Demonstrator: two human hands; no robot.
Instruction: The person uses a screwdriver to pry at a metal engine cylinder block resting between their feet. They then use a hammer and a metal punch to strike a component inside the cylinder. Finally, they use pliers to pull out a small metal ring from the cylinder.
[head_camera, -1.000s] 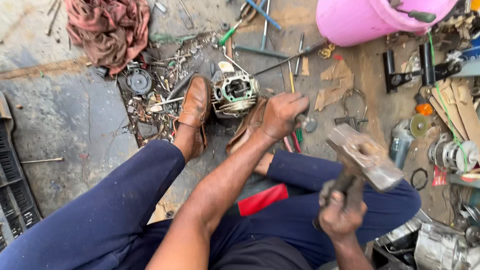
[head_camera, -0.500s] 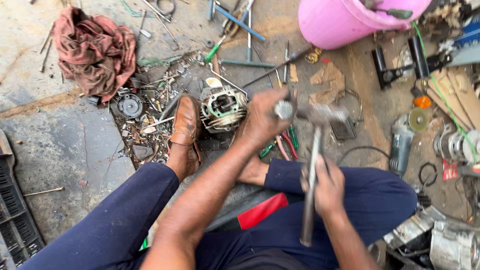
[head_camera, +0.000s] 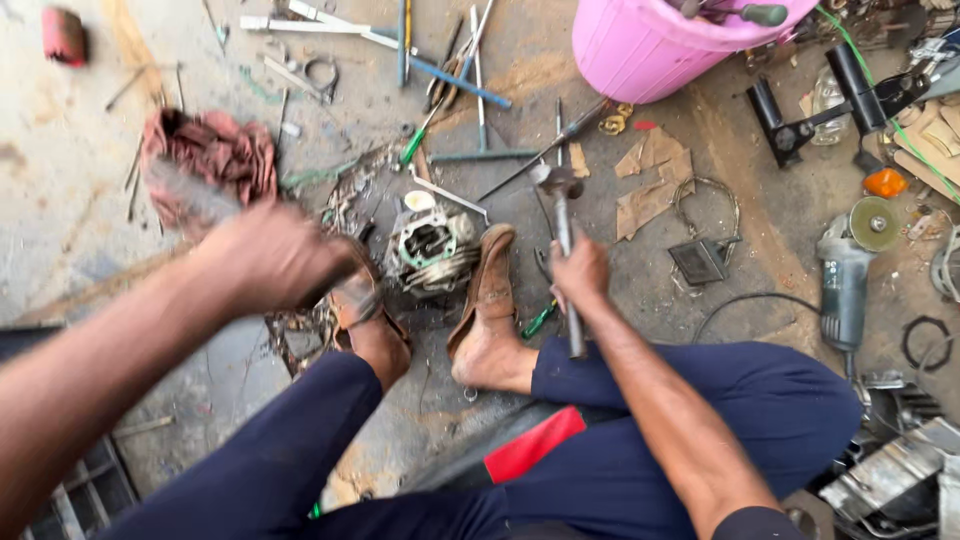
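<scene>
I sit on the floor with a small grey engine part (head_camera: 432, 245) held between my two brown shoes (head_camera: 487, 300). My right hand (head_camera: 580, 270) grips the metal handle of a hammer (head_camera: 562, 215), whose head rests just right of the engine part, beyond the shoe. Out to the left of the part, my left hand (head_camera: 270, 255) is blurred by motion. It is closed around a grey rod-like tool (head_camera: 190, 195) that points up and left, in front of a red rag (head_camera: 215, 150).
A pink bucket (head_camera: 650, 45) stands at the top right. An angle grinder (head_camera: 850, 275) lies at the right with its cable. Screwdrivers, rods and wrenches (head_camera: 450, 80) are scattered beyond the engine part. Cardboard scraps (head_camera: 650, 180) and a black crate (head_camera: 80, 490) lie nearby.
My left hand has swung from over the engine part out to the left. The hammer has come down from a raised position, its head now low beside the right shoe.
</scene>
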